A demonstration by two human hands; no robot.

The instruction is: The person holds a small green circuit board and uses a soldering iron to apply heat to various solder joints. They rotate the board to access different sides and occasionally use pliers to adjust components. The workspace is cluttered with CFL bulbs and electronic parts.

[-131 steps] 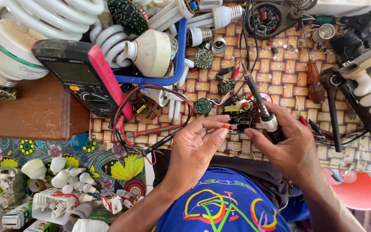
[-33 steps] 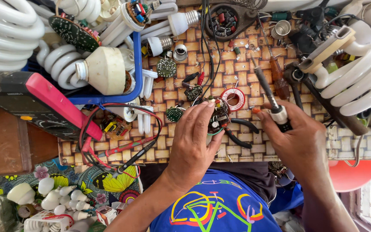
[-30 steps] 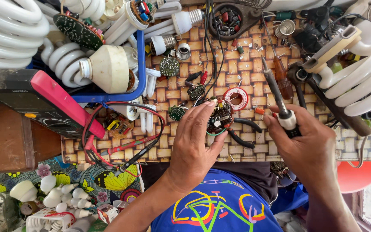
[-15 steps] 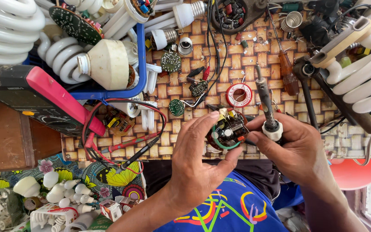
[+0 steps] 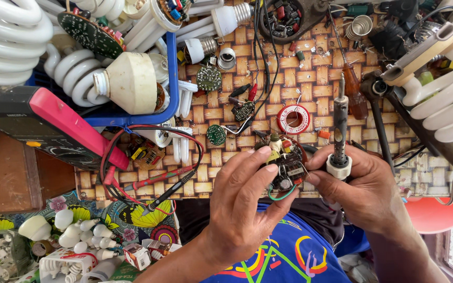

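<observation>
- The tabletop (image 5: 247,110) is covered by a woven mat of light brown squares, and many small lamp parts lie on it.
- In the lower middle of the frame, the left hand (image 5: 247,209) has its thumb and fingers closed around a small round circuit board with coloured parts and a green wire (image 5: 285,165), and holds it just above the near edge of the tabletop.
- The right hand (image 5: 365,186) is closed around the white collar of a soldering iron with a dark metal shaft (image 5: 340,131); the shaft points toward the top of the frame, and the fingers of this hand also touch the right edge of the board.
- Just above the board lies a small red and white spool of solder wire (image 5: 294,119).
- To the right of the spool lies a screwdriver with an amber handle (image 5: 353,94).
- At the left of the frame lies a black multimeter with a red side (image 5: 53,123), and its red and black probe leads (image 5: 158,181) curl over the mat.
- A blue plastic tray (image 5: 172,73) in the upper left holds white spiral lamp tubes (image 5: 11,36).
</observation>
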